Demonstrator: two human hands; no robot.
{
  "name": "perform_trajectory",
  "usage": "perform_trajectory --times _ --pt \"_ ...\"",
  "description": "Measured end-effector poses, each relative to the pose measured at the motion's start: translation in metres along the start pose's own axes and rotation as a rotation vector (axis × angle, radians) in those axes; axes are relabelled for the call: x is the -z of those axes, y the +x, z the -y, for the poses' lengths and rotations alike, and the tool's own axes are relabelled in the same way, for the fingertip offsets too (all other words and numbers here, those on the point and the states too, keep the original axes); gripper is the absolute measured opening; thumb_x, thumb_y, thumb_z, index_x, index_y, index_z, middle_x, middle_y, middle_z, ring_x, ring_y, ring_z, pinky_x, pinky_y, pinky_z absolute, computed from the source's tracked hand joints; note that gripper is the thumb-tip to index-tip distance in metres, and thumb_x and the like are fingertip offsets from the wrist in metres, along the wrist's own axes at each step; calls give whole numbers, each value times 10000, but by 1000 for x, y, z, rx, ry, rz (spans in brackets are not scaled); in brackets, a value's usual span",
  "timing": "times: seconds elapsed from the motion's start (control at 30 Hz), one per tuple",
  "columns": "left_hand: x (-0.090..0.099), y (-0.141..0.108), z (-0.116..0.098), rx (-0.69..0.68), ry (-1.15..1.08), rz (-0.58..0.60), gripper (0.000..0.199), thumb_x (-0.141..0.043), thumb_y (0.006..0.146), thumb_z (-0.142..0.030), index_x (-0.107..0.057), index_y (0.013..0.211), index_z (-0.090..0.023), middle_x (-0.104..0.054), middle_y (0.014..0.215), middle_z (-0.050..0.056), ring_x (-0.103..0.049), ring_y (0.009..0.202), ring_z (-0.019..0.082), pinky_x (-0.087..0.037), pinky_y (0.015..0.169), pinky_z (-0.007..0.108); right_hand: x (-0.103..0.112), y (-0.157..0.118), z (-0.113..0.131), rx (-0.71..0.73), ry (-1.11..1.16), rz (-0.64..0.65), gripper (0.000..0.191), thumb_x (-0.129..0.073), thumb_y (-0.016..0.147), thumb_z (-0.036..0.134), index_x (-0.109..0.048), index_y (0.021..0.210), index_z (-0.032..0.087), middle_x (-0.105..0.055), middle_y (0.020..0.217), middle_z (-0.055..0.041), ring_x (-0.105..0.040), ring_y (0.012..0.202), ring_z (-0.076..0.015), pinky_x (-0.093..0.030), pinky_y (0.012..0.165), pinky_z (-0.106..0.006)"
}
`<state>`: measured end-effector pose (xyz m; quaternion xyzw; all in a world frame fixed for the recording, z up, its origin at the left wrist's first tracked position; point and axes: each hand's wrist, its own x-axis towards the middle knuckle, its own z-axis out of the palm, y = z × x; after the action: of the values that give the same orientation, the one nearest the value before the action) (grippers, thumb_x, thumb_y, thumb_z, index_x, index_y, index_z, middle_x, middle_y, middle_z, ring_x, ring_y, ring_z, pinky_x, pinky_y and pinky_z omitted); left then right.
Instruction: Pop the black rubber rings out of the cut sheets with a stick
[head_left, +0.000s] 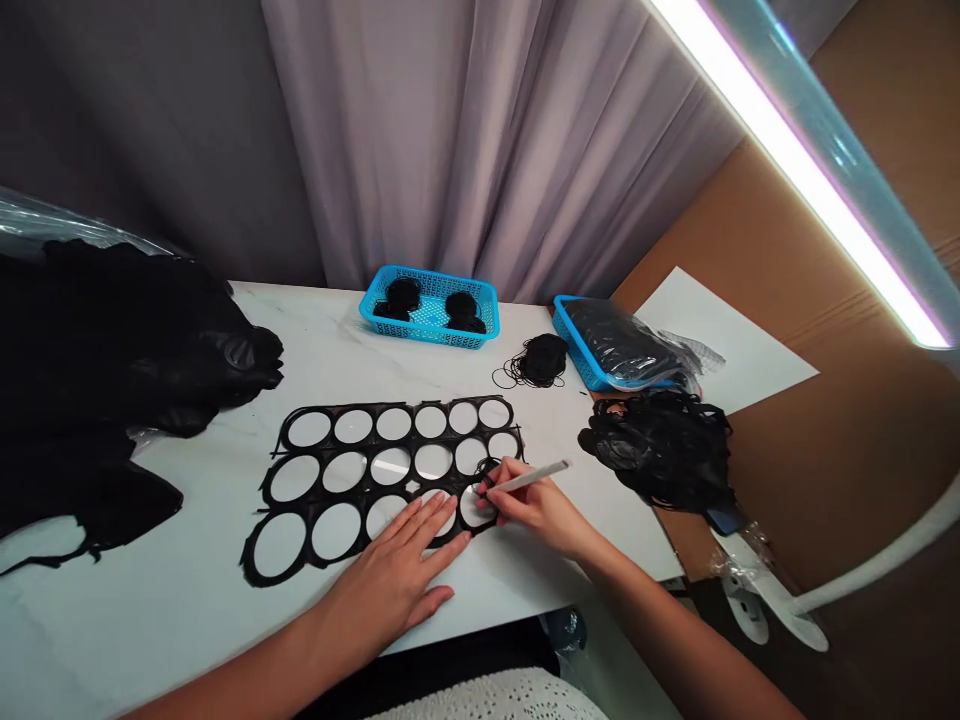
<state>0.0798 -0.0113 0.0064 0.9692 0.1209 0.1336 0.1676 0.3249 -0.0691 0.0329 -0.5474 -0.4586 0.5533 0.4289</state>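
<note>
A black rubbery sheet [315, 455] with rows of round cut-out holes lies flat on the white table. My left hand [412, 560] rests on its front edge with the fingers stretched out, pressing near the lower right holes. My right hand [529, 505] is closed around a slim white pen-shaped tool [534, 476], whose lower tip is hidden by the fingers. A small tangle of thin black rings [489, 470] sits at those fingertips, over the right end of the sheet. Whether the fingers or the tool hold these rings, I cannot tell.
Behind the sheet stands a blue basket [429, 338] with bundles of black rings. A loose ring pile [543, 360] lies right of it, beside another blue basket [576, 350] holding bagged black material. Black scraps [664, 445] hang at the right edge; black sheets [112, 350] cover the left.
</note>
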Motion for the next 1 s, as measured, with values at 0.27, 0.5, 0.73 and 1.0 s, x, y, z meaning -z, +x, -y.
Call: perform_trajectory --times 0.27,0.5,0.73,1.0 --pt "-12 -1 -1 40 46 12 599 -638 906 -294 -419 1463 -312 -342 1574 89 -326 1440 307 -318 1150 509 -12 -18 -13 118 -233 -10 273 -593 921 375 -463 735 223 -600 915 -46 -561 881 -206 -414 754 -332" --pt "-16 -1 -5 80 37 -17 563 -615 905 -266 -446 1440 -317 -353 1570 68 -345 1430 303 -321 1147 507 -16 -18 -17 210 -381 -48 201 -560 916 266 -465 745 227 -600 899 -42 -542 825 -193 -405 724 -324" --pt "-14 1 -4 79 31 -20 512 -602 909 -263 -482 1405 -309 -385 1549 73 -353 1425 301 -324 1146 508 -18 -22 -19 227 -470 -77 193 -568 902 233 -459 742 229 -579 853 -33 -526 767 -184 -384 684 -310" --pt "-13 2 -6 73 87 7 525 -626 890 -260 -494 1397 -294 -414 1523 98 -369 1410 309 -351 1125 511 -16 -21 -20 206 -360 -89 210 -588 908 261 -473 736 227 -601 892 -39 -554 831 -195 -409 740 -320"
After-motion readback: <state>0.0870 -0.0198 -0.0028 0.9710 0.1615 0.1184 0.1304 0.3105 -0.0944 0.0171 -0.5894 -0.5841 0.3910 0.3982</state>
